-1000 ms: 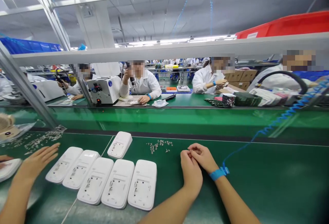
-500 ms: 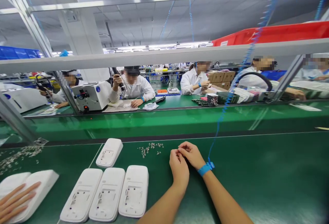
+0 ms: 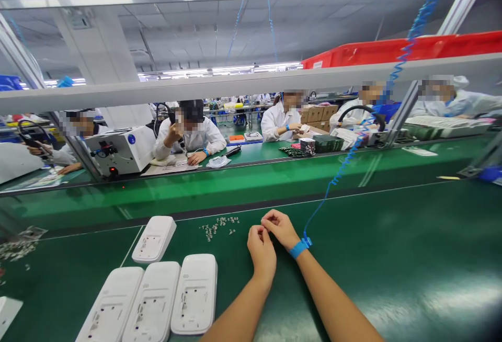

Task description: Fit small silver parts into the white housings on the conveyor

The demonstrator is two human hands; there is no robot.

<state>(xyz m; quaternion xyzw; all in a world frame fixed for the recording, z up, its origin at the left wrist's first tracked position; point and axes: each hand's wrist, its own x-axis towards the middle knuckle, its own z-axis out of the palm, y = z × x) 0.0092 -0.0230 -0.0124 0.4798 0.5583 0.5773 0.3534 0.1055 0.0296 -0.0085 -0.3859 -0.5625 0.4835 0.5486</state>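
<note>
As the left hand [image 3: 262, 253] and right hand [image 3: 281, 231] meet with fingers curled and tips together, any item gripped cannot be told. Small parts [image 3: 210, 233] lie scattered on the counter [image 3: 372, 248], left of the left hand. Farther left lie four white casings [image 3: 198, 269], three side by side. A blue strap [image 3: 298, 248] circles the right wrist.

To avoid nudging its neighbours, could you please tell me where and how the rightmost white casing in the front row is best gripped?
I'd probably take the rightmost white casing by its long right edge, coming from the right: that straight side faces green tabletop, while the next casing lies close along its left.
</note>
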